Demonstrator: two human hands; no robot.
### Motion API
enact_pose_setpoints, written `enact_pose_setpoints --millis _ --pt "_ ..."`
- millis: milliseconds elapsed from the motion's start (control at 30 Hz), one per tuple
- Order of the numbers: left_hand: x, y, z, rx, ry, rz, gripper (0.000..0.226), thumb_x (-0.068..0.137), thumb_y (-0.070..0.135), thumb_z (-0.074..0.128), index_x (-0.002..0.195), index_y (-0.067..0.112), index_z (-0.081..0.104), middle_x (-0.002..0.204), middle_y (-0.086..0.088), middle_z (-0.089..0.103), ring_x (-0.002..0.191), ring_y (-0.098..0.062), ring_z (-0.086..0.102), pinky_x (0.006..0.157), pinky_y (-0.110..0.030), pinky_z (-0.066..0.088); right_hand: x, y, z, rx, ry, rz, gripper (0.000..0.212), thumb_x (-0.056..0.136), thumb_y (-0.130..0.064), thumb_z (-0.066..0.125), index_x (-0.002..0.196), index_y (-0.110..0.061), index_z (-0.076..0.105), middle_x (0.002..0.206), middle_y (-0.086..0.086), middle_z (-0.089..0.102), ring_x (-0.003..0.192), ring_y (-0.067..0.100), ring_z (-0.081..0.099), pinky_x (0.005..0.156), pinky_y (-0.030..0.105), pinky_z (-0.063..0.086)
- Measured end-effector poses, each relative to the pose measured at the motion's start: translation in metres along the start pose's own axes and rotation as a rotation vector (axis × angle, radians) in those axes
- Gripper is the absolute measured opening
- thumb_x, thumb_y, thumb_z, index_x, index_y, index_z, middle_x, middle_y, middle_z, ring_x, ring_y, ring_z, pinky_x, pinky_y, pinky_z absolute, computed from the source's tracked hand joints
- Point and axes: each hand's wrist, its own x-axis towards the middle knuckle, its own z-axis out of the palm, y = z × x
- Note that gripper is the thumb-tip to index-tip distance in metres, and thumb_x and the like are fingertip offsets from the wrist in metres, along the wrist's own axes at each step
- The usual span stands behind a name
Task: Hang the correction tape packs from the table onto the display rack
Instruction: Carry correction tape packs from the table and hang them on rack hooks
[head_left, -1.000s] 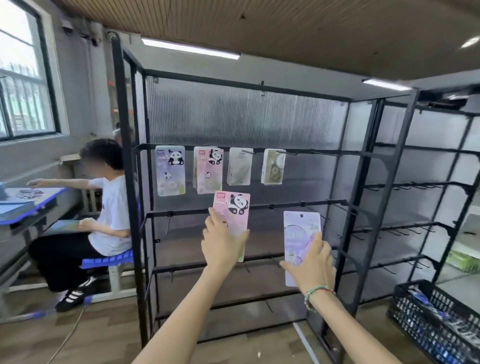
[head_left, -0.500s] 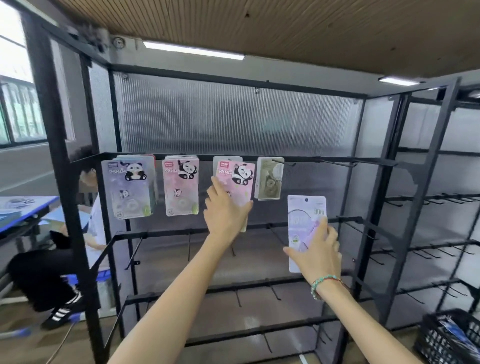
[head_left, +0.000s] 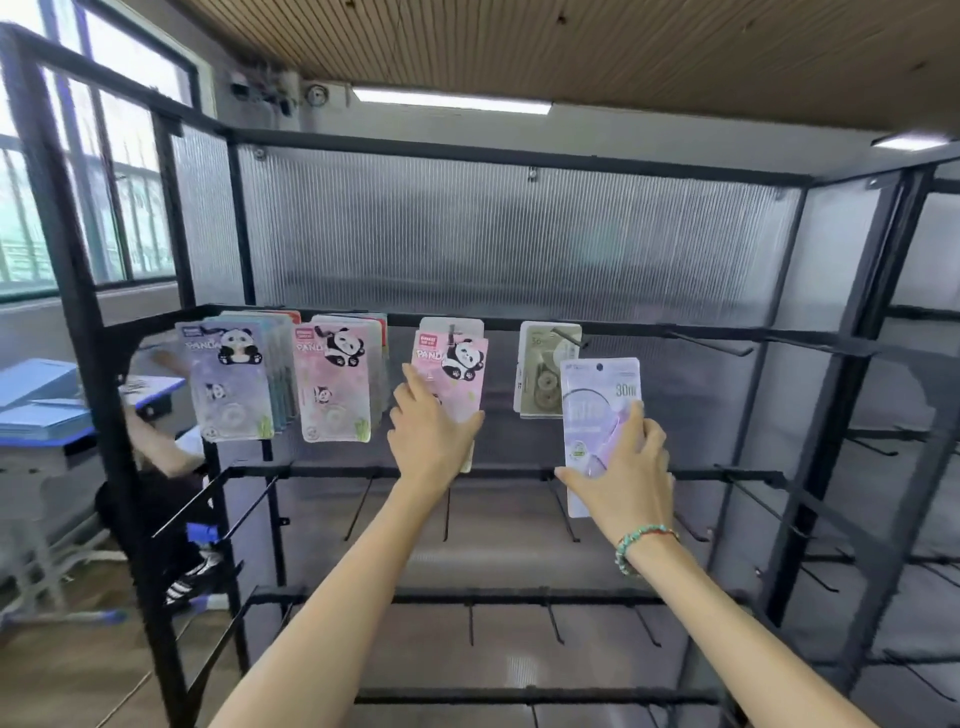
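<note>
My left hand (head_left: 428, 436) holds a pink panda correction tape pack (head_left: 457, 371) up at the third hook of the black display rack's top bar (head_left: 649, 330), in front of a pack hanging there. My right hand (head_left: 626, 475) grips a lilac "30m" pack (head_left: 597, 400) a little lower, in front of a beige pack (head_left: 540, 364) on the fourth hook. Left of these hang a stack of purple panda packs (head_left: 228, 379) and a stack of pink panda packs (head_left: 335, 382).
Bare hooks (head_left: 711, 345) stick out along the top bar to the right and on the lower bars (head_left: 509, 473). A second black rack (head_left: 924, 364) stands at the right. A person sits at a blue desk (head_left: 41, 410) behind the rack's left post (head_left: 104, 415).
I have stepped closer to the rack. My left hand raised the pink panda pack from below the second bar up to the third top hook. My right hand lifted the lilac pack higher.
</note>
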Motion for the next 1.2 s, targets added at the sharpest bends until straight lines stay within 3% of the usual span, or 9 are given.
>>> enact_pose_setpoints --millis 433,700,767,900,1200 --pt "0.009 0.002 0.025 -0.013 0.067 -0.03 0.111 0.077 0.047 0.074 0.152 0.004 0.005 0.139 -0.019 0.035 0.124 -0.039 0.042 0.092 -0.052 0.045 0.037 0.002 0.005 0.004 0.004 -0.125 0.109 0.066 -0.047 0.081 0.145 -0.017 0.013 0.141 0.009 0.029 0.124 0.031 0.04 0.098 0.045 0.038" --pt "0.015 0.004 0.039 -0.041 0.123 -0.052 0.113 0.075 0.046 0.076 0.152 0.005 0.004 0.14 -0.019 0.034 0.124 -0.039 0.042 0.092 -0.054 0.045 0.05 0.009 0.011 0.0 -0.081 -0.173 0.106 0.066 -0.049 0.081 0.143 -0.017 0.015 0.135 0.008 0.032 0.119 0.03 0.043 0.093 0.044 0.043" --pt "0.017 0.002 0.043 -0.055 0.132 -0.051 0.113 0.076 0.045 0.076 0.152 0.006 0.004 0.141 -0.018 0.033 0.125 -0.038 0.041 0.092 -0.055 0.045 0.056 0.012 0.018 0.019 -0.093 -0.165 0.111 0.065 -0.048 0.081 0.145 -0.016 0.012 0.136 0.009 0.031 0.119 0.031 0.043 0.091 0.045 0.046" --pt "0.027 -0.005 0.051 -0.087 0.135 -0.032 0.113 0.077 0.041 0.077 0.153 0.007 0.0 0.151 -0.017 0.025 0.134 -0.037 0.033 0.099 -0.056 0.042 0.067 0.009 0.037 -0.007 -0.11 -0.133 0.129 0.067 -0.052 0.079 0.15 -0.014 -0.011 0.143 0.01 0.022 0.122 0.03 0.039 0.087 0.042 0.048" --pt "0.074 -0.014 0.081 -0.152 0.115 -0.011 0.114 0.077 0.038 0.079 0.153 0.008 -0.001 0.156 -0.016 0.019 0.142 -0.033 0.025 0.108 -0.053 0.035 0.116 -0.001 0.09 -0.121 -0.064 -0.064 0.131 0.066 -0.06 0.076 0.149 -0.011 -0.013 0.139 0.011 0.025 0.117 0.028 0.042 0.074 0.037 0.051"
